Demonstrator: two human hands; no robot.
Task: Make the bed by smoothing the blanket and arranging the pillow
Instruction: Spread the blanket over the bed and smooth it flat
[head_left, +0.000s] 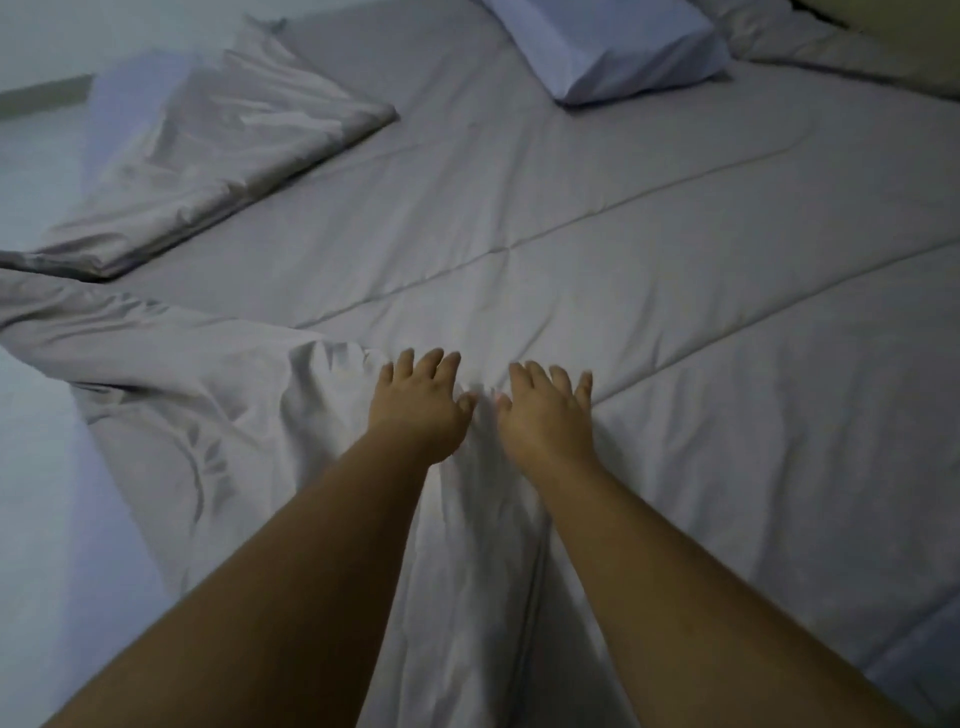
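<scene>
A grey quilted blanket (597, 249) covers most of the bed, flat on the right and rumpled at the left edge. One corner of it is folded back (208, 171) at the upper left. My left hand (421, 400) and my right hand (545, 410) lie side by side, palms down on the blanket near its middle, fingers spread and holding nothing. A raised fold of cloth runs between my forearms. A pale blue-white pillow (613, 47) lies at the top of the bed, partly cut off by the frame.
The pale bedsheet (57, 519) shows bare along the left side. A second grey bundle of bedding (831, 52) lies at the top right behind the pillow. A pale wall or floor with a dark strip sits at the far upper left.
</scene>
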